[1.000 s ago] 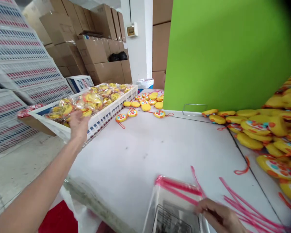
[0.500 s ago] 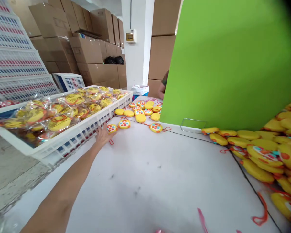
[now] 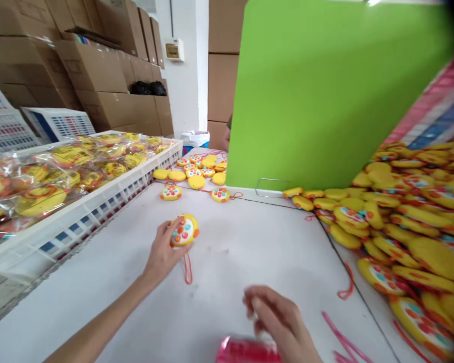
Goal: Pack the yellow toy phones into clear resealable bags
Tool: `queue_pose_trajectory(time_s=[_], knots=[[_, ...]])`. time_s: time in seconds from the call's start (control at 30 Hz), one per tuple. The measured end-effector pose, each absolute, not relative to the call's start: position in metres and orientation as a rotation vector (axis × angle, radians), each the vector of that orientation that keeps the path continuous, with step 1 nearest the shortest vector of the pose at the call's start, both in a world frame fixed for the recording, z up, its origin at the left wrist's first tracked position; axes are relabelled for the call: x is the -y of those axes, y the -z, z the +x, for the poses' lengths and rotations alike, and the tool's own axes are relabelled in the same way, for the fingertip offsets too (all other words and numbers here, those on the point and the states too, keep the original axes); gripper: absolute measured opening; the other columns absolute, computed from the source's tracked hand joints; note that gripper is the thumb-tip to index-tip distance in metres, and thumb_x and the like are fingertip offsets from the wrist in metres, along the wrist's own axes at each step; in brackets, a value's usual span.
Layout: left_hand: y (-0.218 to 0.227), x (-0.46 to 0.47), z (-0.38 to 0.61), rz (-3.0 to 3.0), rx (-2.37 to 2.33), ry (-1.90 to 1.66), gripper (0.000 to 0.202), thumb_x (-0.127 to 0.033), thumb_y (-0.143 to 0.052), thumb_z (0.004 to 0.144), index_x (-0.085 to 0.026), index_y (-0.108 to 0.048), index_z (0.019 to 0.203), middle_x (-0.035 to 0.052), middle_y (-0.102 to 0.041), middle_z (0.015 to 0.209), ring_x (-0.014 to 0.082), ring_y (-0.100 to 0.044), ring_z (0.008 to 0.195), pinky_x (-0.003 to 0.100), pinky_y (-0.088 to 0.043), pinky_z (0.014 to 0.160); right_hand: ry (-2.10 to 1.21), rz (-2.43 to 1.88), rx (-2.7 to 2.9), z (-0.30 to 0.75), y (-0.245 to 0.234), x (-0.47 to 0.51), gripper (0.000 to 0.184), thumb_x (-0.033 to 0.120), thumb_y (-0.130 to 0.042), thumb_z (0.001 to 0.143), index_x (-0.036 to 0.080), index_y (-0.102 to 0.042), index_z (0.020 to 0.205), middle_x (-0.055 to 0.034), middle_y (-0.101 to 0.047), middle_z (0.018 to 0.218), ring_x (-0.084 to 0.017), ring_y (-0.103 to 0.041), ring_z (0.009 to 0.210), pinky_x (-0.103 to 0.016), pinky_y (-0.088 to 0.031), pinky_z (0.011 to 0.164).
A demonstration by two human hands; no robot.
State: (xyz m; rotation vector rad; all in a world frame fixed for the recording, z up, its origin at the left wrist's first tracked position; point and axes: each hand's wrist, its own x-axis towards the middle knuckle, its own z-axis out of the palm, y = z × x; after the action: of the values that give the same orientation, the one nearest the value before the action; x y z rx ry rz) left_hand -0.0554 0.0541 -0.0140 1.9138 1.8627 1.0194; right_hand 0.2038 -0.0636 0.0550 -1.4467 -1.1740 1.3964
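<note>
My left hand (image 3: 162, 251) grips a round yellow toy (image 3: 184, 230) with coloured buttons, and its red cord (image 3: 188, 267) hangs down to the white table (image 3: 227, 262). My right hand (image 3: 282, 320) hovers low near the front edge, blurred, fingers curled over a clear bag with a pink strip (image 3: 245, 349). Whether it grips the bag is unclear. Two more loose yellow toys (image 3: 171, 192) lie further back on the table.
A white crate (image 3: 79, 217) full of bagged toys stands at the left. A big heap of yellow toys (image 3: 408, 222) fills the right side. A green board (image 3: 325, 91) stands upright behind. Cardboard boxes (image 3: 98, 75) are stacked at the back. Someone's arm (image 3: 227, 137) shows behind the board.
My left hand left the crate, picked one toy off the table and drew it toward me. My right hand came back into view over the bag.
</note>
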Motion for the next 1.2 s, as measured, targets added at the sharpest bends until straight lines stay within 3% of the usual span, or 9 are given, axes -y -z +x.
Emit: queue_pose_trajectory(time_s=[0.13,0.3,0.73,0.8,0.87,0.93,1.0,1.1,1.2], knots=[[-0.011,0.021,0.001,2.121,-1.515,-1.163,0.06,-0.027,-0.066,0.075,-0.03,-0.04,0.129,0.0062,-0.037,0.128,0.0225,-0.045,0.119,0.035,-0.046,0.096,-1.435,-1.266,0.911,0.185,-0.059,0.047,0.041,0.05,-0.063,0.078,0.017,-0.063,0.102,-0.0101,-0.063,0.105,-0.021,-0.057,0.09,-0.027,-0.048,0.067],[-0.038,0.075,0.033,2.288,-1.331,-1.169,0.057,-0.02,-0.065,0.076,-0.028,-0.041,0.127,0.0083,-0.033,0.131,0.0241,-0.042,0.121,0.037,-0.046,0.098,-1.511,-1.103,1.051,0.194,-0.069,0.071,0.035,0.043,-0.064,0.079,0.014,-0.063,0.099,-0.0057,-0.065,0.088,-0.015,-0.059,0.075,-0.024,-0.046,0.064],[-0.071,0.142,0.051,2.29,-1.398,-1.117,0.063,-0.016,-0.068,0.068,-0.029,-0.045,0.125,0.0087,-0.035,0.128,0.0253,-0.046,0.117,0.037,-0.048,0.094,-1.354,-1.138,1.403,0.225,-0.084,0.125,0.032,0.045,-0.053,0.086,0.014,-0.06,0.09,-0.0026,-0.061,0.078,-0.015,-0.057,0.07,-0.024,-0.046,0.059],[-0.074,0.143,0.048,2.19,-1.386,-1.034,0.064,-0.016,-0.07,0.065,-0.029,-0.047,0.123,0.0082,-0.037,0.126,0.0247,-0.048,0.115,0.036,-0.048,0.093,-1.348,-1.155,1.496,0.238,-0.086,0.128,0.032,0.041,-0.047,0.09,0.013,-0.06,0.098,-0.0056,-0.063,0.086,-0.017,-0.06,0.077,-0.027,-0.05,0.064],[-0.078,0.141,0.044,2.024,-1.346,-0.957,0.064,-0.017,-0.072,0.062,-0.029,-0.049,0.121,0.0077,-0.042,0.122,0.0239,-0.051,0.112,0.035,-0.049,0.092,-1.167,-1.203,1.663,0.248,-0.09,0.134,0.031,0.03,-0.045,0.09,0.017,-0.054,0.116,-0.0087,-0.061,0.108,-0.022,-0.058,0.097,-0.035,-0.051,0.078],[-0.082,0.138,0.042,1.818,-1.277,-0.889,0.062,-0.02,-0.073,0.062,-0.027,-0.051,0.12,0.007,-0.048,0.117,0.0231,-0.054,0.107,0.034,-0.05,0.09,-0.869,-1.215,1.922,0.252,-0.094,0.142,0.05,0.015,-0.049,0.083,0.024,-0.042,0.131,-0.0088,-0.045,0.134,-0.025,-0.044,0.12,-0.043,-0.043,0.096],[-0.085,0.134,0.041,1.651,-1.169,-0.826,0.061,-0.024,-0.074,0.063,-0.026,-0.052,0.119,0.0062,-0.054,0.115,0.0226,-0.056,0.105,0.034,-0.05,0.09,-0.631,-1.138,2.207,0.247,-0.097,0.148,0.065,0.004,-0.049,0.075,0.028,-0.037,0.134,-0.0065,-0.033,0.144,-0.027,-0.031,0.13,-0.048,-0.034,0.104],[-0.086,0.133,0.041,1.556,-1.124,-0.826,0.055,-0.034,-0.071,0.068,-0.023,-0.052,0.118,0.0062,-0.057,0.117,0.0235,-0.056,0.106,0.035,-0.048,0.091,-0.542,-1.01,2.367,0.235,-0.098,0.139,0.054,0.0,-0.048,0.076,0.025,-0.046,0.124,-0.0068,-0.047,0.131,-0.025,-0.04,0.122,-0.043,-0.039,0.1],[-0.076,0.143,0.045,1.625,-1.481,-1.083,0.034,-0.04,-0.06,0.078,-0.022,-0.054,0.107,0.0062,-0.06,0.107,0.0231,-0.056,0.102,0.038,-0.047,0.088,-0.636,-1.102,2.057,0.234,-0.101,0.109,0.035,0.011,-0.051,0.082,0.021,-0.048,0.116,-0.0066,-0.058,0.112,-0.02,-0.055,0.099,-0.035,-0.046,0.087]])
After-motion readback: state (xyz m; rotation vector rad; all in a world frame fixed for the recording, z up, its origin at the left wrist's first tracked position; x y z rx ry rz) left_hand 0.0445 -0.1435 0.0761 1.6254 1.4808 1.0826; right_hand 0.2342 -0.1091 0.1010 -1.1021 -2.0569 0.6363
